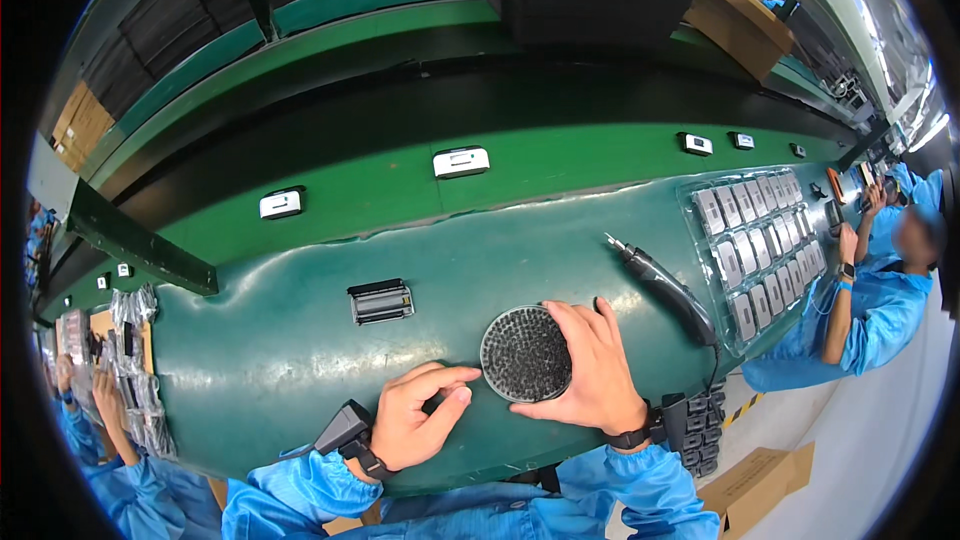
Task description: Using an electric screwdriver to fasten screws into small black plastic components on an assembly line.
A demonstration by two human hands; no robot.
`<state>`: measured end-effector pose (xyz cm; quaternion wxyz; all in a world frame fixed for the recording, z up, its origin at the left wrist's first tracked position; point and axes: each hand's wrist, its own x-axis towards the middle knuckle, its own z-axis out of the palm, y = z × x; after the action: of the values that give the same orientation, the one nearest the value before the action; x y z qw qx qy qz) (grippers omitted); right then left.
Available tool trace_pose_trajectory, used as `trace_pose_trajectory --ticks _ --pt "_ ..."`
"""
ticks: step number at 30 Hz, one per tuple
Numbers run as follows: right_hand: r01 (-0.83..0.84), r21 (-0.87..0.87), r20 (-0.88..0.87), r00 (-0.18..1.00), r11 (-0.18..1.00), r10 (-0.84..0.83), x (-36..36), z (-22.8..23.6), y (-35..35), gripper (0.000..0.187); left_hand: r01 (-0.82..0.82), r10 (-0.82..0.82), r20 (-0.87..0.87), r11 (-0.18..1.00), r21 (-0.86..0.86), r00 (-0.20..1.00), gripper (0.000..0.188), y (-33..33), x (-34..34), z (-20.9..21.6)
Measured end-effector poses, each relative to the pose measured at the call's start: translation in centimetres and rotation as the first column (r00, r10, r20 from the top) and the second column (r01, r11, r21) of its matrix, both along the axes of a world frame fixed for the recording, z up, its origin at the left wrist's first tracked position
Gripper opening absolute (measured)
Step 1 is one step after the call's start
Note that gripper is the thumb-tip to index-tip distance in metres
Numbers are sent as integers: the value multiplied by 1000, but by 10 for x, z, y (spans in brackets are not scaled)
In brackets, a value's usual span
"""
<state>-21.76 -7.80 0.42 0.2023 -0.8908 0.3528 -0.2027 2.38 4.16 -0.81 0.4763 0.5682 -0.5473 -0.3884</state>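
My right hand [592, 365] is wrapped round the right side of a round dish [484, 365]. Small dark pieces [527, 352] fill the dish, too small to tell their kind for certain. Beside the dish's left rim is my left hand [420, 412], its index finger stretched toward the rim and its thumb apart, with nothing visible between them. Whether the fingertip touches the rim I cannot tell. A small black and grey device housing [381, 302] lies on the green table mat [270, 380], beyond my left hand. An electric screwdriver [665, 285] rests beyond my right hand, its tip pointing up-left.
At right a clear plastic tray [738, 345] holds several rows of grey parts. White-faced devices [461, 162] sit along the green strip at the back. A green post [140, 240] stands at left. Co-workers in blue work at right [870, 310] and left [150, 490].
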Motion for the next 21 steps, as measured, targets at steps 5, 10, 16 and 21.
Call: trace_pose_trajectory --ticks 5,10,16,21 --pt "90 -52 62 994 995 -86 2 1 -1 117 3 -3 -12 1000 -6 1000 23 1 1 2" --pt "146 62 111 982 987 -152 0 -4 0 115 1 -1 -3 1000 -6 1000 23 0 0 1" --pt "112 183 406 896 977 -178 -8 -18 2 125 4 -4 -14 1000 2 1000 22 2 0 3" --pt "14 205 493 862 979 -116 -10 -28 -2 130 -5 6 -26 1000 15 1000 21 2 -1 3"
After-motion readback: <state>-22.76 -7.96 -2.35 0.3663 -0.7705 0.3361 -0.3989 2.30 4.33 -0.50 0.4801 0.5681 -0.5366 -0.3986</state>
